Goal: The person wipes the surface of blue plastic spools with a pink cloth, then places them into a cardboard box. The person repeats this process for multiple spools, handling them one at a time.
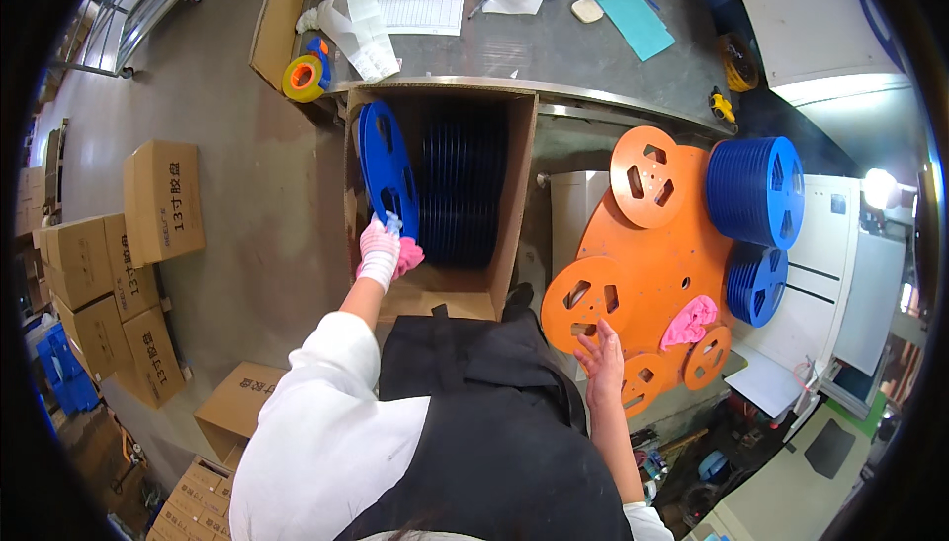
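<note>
Gripping one blue reel (pixel 388 170) near its lower edge with the left hand (pixel 378 248), gloved in pale pink. Bunched beside the same hand, one pink cloth (pixel 408 256). Upright with a slight tilt, that reel, along the left wall of one cardboard box (pixel 522 175). To its right in the same box, one tight row of blue reels (pixel 460 190), too dark and close-set to count. Holding nothing with the right hand (pixel 601 368), bare, fingers loosely spread; near the closer of two large orange discs (pixel 649 175), cannot tell whether touching. Along one orange plate (pixel 643 245), those two plus two small orange discs (pixel 706 357). Beside the small pair, a second pink cloth (pixel 689 322). Farther right, two stacks of blue reels (pixel 736 190). Beyond the box, one grey table (pixel 474 57) with one teal sheet (pixel 633 19) and one roll of yellow tape (pixel 301 79). On the floor at left, several brown cartons (pixel 163 200), overlapping too much for a sure count.
</note>
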A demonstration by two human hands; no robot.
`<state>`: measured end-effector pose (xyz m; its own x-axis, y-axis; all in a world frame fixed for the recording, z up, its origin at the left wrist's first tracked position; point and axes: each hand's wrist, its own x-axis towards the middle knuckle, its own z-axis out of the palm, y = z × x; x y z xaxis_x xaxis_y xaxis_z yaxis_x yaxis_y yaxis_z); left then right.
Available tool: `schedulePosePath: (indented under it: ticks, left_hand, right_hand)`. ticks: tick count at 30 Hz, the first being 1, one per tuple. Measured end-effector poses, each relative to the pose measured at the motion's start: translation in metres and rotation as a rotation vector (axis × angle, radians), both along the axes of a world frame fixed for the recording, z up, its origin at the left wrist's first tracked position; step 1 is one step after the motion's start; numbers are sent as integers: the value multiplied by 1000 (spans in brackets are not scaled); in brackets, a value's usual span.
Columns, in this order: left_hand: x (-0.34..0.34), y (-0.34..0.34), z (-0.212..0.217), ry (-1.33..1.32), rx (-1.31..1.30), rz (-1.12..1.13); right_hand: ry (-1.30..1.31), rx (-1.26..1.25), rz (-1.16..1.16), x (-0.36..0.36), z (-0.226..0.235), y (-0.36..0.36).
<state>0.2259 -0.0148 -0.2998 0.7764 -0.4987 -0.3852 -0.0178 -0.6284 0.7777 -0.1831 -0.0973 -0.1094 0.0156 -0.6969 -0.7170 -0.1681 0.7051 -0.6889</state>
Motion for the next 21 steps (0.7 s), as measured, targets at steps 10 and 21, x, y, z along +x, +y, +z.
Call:
schedulePosePath:
  ticks: [10,21]
  left_hand:
    - [-15,-31,-45,134,174,-89]
    - [-35,-7,-23,271,509,-204]
  right_hand:
    - [66,10,-53,-7,6,11]
    - [4,152,184,48,-31,-3]
